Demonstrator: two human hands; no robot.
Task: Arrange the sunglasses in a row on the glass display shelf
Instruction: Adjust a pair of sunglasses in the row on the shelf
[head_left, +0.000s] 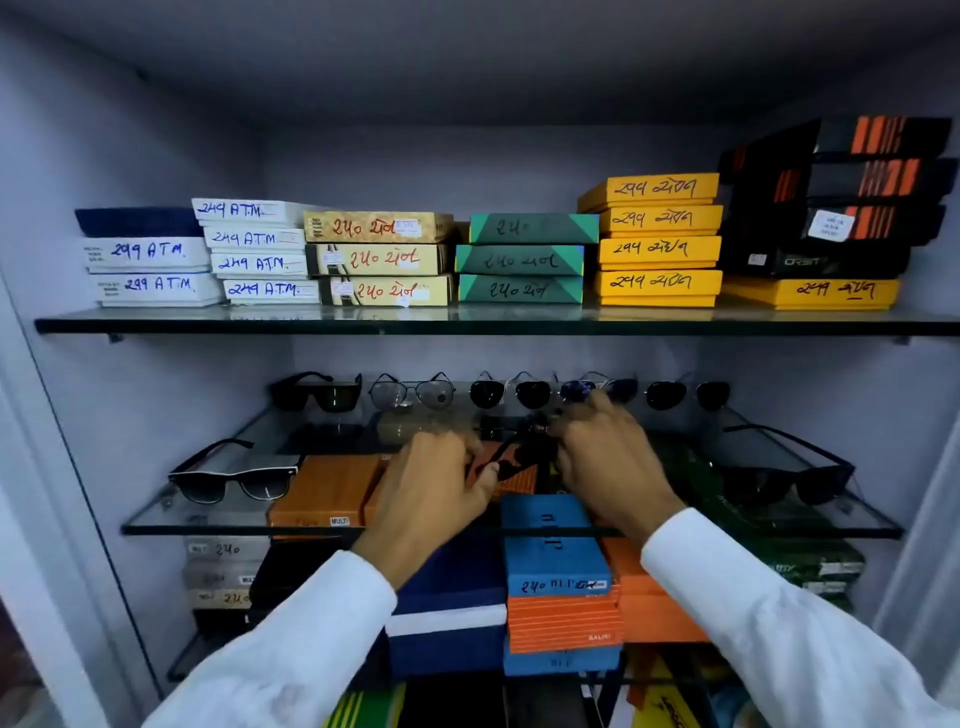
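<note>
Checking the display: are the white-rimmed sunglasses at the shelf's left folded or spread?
Spread. The white-rimmed sunglasses stand on the glass shelf with both arms opened backward, lenses facing the front.

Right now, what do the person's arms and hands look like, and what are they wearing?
Both arms are covered by long white sleeves, the left sleeve and right sleeve, ending at the wrists. The left hand and right hand are bare: no gloves, rings or watch visible.

Blurred sunglasses (514, 452) between hands
</note>
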